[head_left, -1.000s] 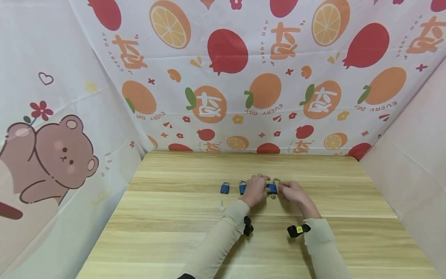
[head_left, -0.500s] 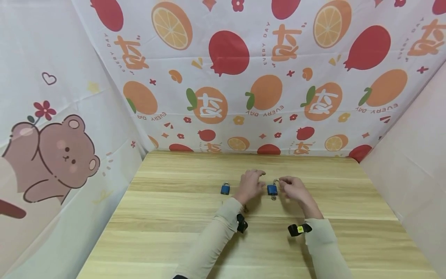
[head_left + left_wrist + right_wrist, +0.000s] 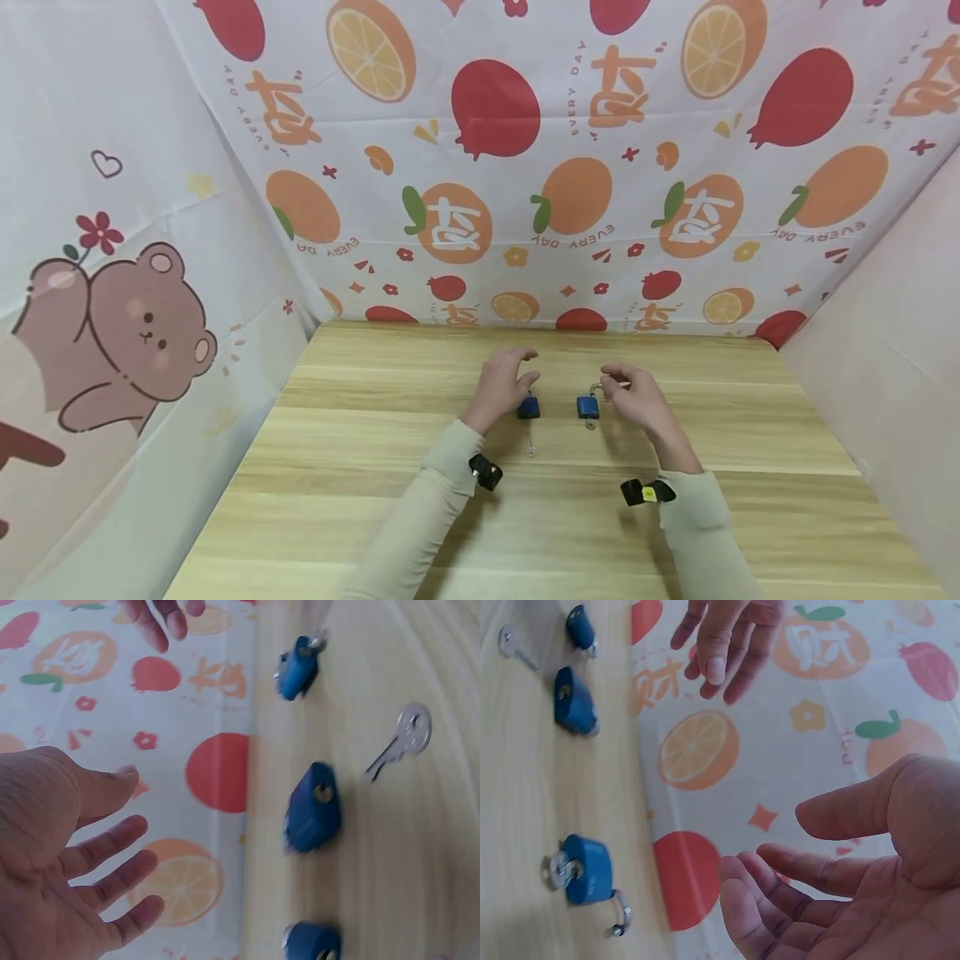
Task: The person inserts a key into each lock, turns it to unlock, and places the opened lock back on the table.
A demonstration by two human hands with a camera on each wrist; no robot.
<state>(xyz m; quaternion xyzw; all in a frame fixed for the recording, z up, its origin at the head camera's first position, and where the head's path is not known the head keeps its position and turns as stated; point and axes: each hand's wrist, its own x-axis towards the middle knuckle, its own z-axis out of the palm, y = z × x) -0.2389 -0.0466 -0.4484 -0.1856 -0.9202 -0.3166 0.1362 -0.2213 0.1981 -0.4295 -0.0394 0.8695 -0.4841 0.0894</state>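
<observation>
Three blue padlocks are in a row on the wooden table. The right padlock (image 3: 588, 407) has its shackle swung open and a key (image 3: 556, 871) in its keyhole. The middle padlock (image 3: 528, 406) has its shackle partly behind my left hand (image 3: 497, 388), which hovers with fingers spread and holds nothing. In the head view that hand hides the left padlock, but the left wrist view shows this left padlock (image 3: 313, 942) at its bottom edge. My right hand (image 3: 637, 398) is raised beside the open shackle, thumb and fingers apart, holding nothing.
A loose key (image 3: 531, 451) lies on the table in front of the middle padlock. Behind the table (image 3: 675, 542) hangs a fruit-print cloth (image 3: 510, 200), and pale cloths line both sides. Dark straps sit on both wrists.
My left hand has let go of the right padlock and moved left past the middle one. My right hand has lifted a little from the open shackle. The right padlock stays in place.
</observation>
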